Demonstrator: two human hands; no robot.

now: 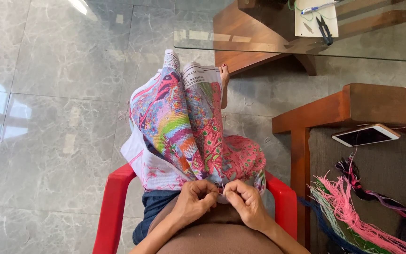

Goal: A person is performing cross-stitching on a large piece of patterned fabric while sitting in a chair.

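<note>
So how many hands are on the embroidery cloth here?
2. The left hand and the right hand both pinch the near edge of the embroidery cloth, side by side over the lap. No other hands show.

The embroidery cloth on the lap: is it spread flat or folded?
Folded: the embroidery cloth drapes bunched over the knees, with a deep crease down its middle.

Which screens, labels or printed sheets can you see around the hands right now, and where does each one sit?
Phone: lies flat on the wooden seat at right, slim white rectangle, dark screen turned up, unlit.
Paper sheet: on the glass table at top right, pale cream rectangle, with black snips and a blue pen on it.
Printed strip: white edge of the embroidery canvas, small dark markings.
</note>
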